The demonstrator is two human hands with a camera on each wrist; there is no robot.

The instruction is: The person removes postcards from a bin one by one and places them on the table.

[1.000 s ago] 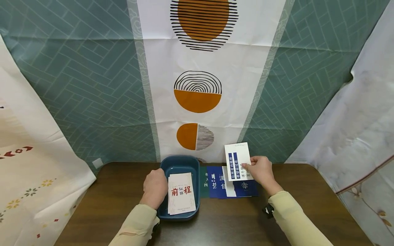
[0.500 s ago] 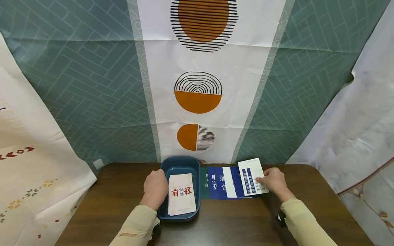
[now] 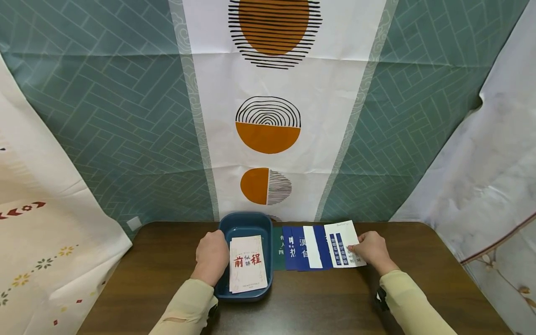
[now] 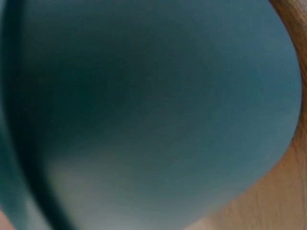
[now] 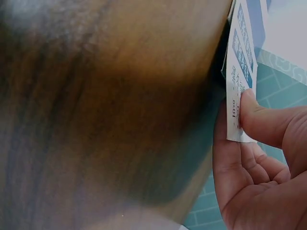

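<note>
At the left side of a dark blue tray [image 3: 243,225], my left hand [image 3: 212,253] holds the rim with curled fingers. The tray's smooth outer wall [image 4: 172,105] fills most of the left wrist view, so the fingers are hidden there. My right hand [image 3: 372,250] pinches the right edge of a white card [image 3: 344,232] with blue bands of writing. The right wrist view shows the thumb [image 5: 259,120] on the card's printed face and fingers behind it. This card overlaps the right end of a row of blue and white cards [image 3: 305,265].
Inside the tray lies a stack of white cards [image 3: 248,274] with red characters on top. A green card [image 3: 278,260] sits between the tray and the blue cards. The brown table [image 3: 310,302] ends at a patterned cloth [image 3: 268,158] behind.
My right hand has moved right and down with the white card, from over the middle of the row to its right end. The left hand has stayed at the tray.
</note>
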